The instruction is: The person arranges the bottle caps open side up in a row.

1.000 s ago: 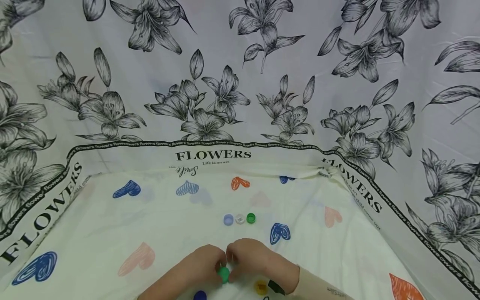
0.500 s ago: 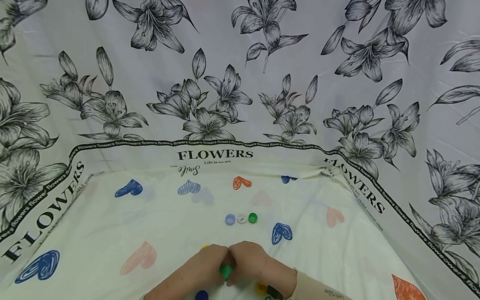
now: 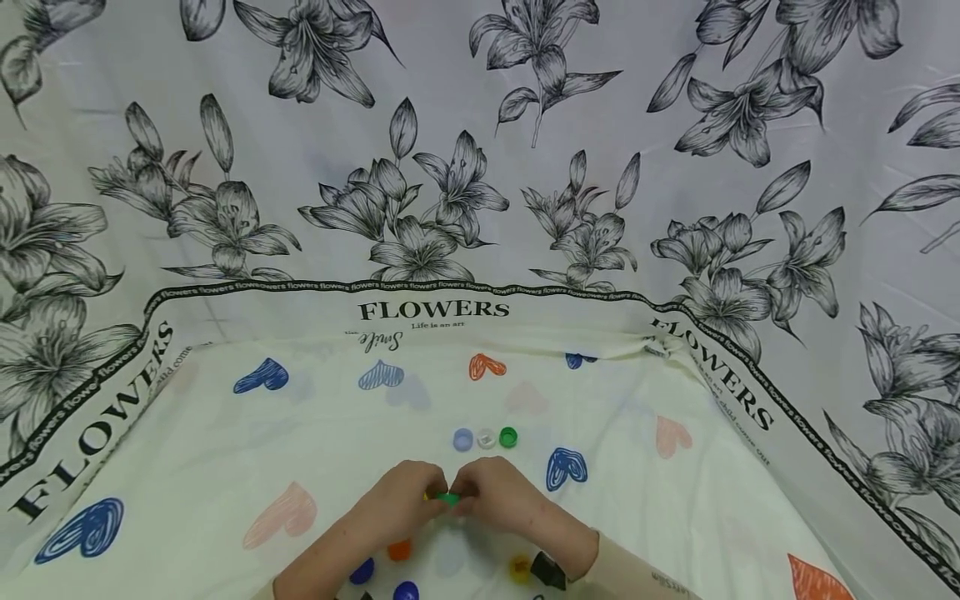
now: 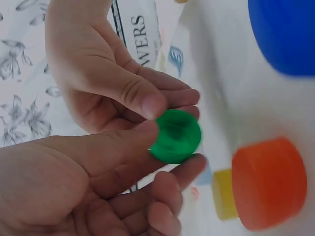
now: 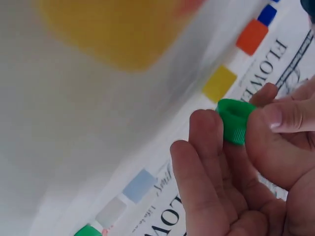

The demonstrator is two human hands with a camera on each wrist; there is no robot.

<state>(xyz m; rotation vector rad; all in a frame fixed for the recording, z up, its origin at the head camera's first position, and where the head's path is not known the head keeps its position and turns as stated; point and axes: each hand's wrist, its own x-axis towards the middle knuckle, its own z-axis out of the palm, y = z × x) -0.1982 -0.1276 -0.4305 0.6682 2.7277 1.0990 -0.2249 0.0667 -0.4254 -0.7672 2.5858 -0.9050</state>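
Both hands meet at the middle front of the head view. Between their fingertips is a green bottle cap (image 3: 448, 499), its hollow side and ribbed edge showing in the wrist views. My left hand (image 3: 403, 502) pinches it from the left, with the thumb tip at its rim. From the other side my right hand (image 3: 498, 497) pinches it too, thumb and fingers on the rim. An orange cap (image 3: 400, 549) and a blue cap (image 3: 362, 571) lie below the left forearm. Partly hidden behind the left fingers is a yellow cap (image 4: 224, 195).
Farther forward a light blue cap (image 3: 462, 439), a clear cap (image 3: 486, 438) and another green cap (image 3: 508, 437) stand in a row. Another blue cap (image 3: 406, 591), a yellow cap (image 3: 521, 568) and a black object (image 3: 548, 572) are near the front. A heart-patterned cloth (image 3: 187, 467) covers the surface.
Both hands have moved forward with the green cap, which now shows more edge-on. The orange cap and a blue cap near the left forearm have come into view.
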